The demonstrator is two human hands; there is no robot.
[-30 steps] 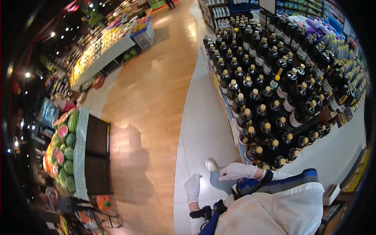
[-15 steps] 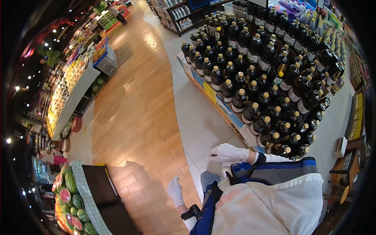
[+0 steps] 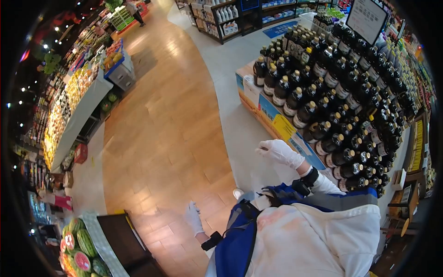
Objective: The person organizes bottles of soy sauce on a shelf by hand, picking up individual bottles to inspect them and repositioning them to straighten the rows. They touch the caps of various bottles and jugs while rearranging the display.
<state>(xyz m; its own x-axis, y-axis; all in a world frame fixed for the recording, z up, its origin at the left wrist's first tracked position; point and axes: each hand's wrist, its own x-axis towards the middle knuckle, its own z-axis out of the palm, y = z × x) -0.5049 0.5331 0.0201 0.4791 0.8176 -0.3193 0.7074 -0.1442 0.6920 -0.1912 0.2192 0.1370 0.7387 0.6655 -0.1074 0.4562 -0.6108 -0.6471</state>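
Note:
My left hand (image 3: 194, 219), in a white glove, hangs over the wooden floor with its fingers loosely stretched and nothing seen in it. My right hand (image 3: 281, 154), also gloved in white, is closed in front of my body. A small dark spot shows at its fingertips; I cannot make out what it is. Nearest to this hand is a display stand (image 3: 287, 127) with a blue and yellow printed front. Dark bottles (image 3: 307, 113) with gold caps and white labels crowd its top. Neither hand visibly touches a bottle.
Wooden flooring (image 3: 161, 138) runs ahead beside grey tiles. At lower left, watermelons (image 3: 86, 242) stand by a dark stand (image 3: 117, 231). A lit produce counter (image 3: 76, 101) lines the left. Shelves (image 3: 221, 18) stand ahead; a person (image 3: 135, 13) is far off. A sign (image 3: 367, 21) rises above the bottles.
The view has shifted forward and turned, so the bottle display sits further right and its printed front shows more. My right hand appears higher; my left hand is slightly further left.

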